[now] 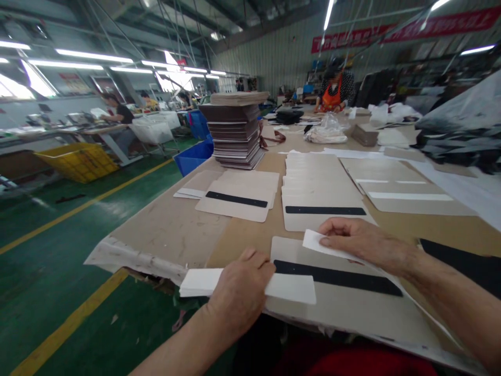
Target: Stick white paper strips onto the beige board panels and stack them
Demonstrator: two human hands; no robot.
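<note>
White strips (199, 282) are sitting in your left hand (246, 287), gripped as a layered bundle at the near edge of the counter (168, 235); your right hand (360, 241) is pinching a single strip (313, 241) over the nearest board (332, 309). Step in hand looks like you're handling that one piece above the board, which is carrying a black strip (352, 282); can't tell whether the piece is touching. Next move is probably calling for keeping it flat and square, bundle under control. Containers: a yellow bin (78, 164) is standing on the floor (58, 250) off to your left, a blue bin (195, 156) is sitting beyond the counter's left edge, a white cart (156, 130) is standing past that; contents aren't showing clearly. Far right, a big clear bag (465, 104) is covering dark pieces; a crumpled plastic bag (326, 128) is lying farther back on the counter, apparently wrapping something pale.
</note>
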